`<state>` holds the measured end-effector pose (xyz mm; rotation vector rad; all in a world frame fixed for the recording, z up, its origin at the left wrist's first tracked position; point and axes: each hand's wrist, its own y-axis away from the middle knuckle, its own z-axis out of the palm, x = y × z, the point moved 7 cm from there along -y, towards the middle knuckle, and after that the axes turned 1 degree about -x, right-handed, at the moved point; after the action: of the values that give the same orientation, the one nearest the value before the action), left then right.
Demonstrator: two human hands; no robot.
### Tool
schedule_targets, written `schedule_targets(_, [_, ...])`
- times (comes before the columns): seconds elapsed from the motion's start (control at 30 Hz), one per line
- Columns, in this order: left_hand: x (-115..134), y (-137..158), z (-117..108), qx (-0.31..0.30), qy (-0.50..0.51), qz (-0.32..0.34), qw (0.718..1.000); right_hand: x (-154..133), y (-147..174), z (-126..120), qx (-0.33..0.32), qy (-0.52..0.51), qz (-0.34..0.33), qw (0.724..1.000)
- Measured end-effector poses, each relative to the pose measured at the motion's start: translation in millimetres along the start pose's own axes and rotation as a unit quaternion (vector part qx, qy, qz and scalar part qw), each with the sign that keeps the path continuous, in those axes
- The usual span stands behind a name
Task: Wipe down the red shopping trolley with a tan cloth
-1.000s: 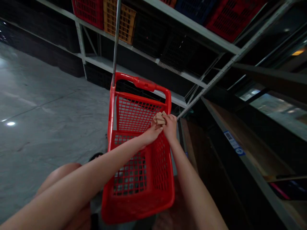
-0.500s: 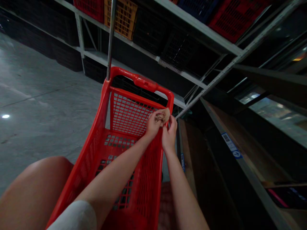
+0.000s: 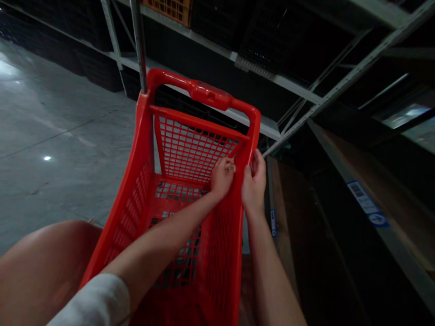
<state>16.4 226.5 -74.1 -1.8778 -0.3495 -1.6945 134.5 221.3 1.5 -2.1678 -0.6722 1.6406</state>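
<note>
White metal shelving [image 3: 295, 87] is seen beyond red perforated plastic shopping cart [image 3: 222, 253]. Cart's right rim is touched by right hand [image 3: 254, 181], thumb and fingers apart; whether clamped can't be told. Inside, beside that wall, small crumpled beige scrap [image 3: 230, 167] is clamped in left hand's curled fingers [image 3: 219, 168].

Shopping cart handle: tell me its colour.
The handle is red; it shows best in the head view.

red cart [image 3: 236, 217] cut off below, yellow crate [image 3: 170, 9] above
</note>
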Motion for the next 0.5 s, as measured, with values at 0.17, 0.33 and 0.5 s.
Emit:
schedule_targets(0.17, [92.2,-32.6,-8.2,0.030,0.044,0.194,0.980,-11.9,14.3,-0.5,-0.034,-0.062,0.021,0.997])
schedule_targets(0.33, [22.7,9.3,-18.4,0.000,0.029,-0.007,1.000,-10.8,32.2,-1.4,-0.033,-0.035,0.026,0.999])
schedule_targets(0.5, [-58.8,78.5,-30.9,-0.037,0.083,-0.213,0.973,3.4,23.9,4.0,-0.028,0.001,-0.001,1.000])
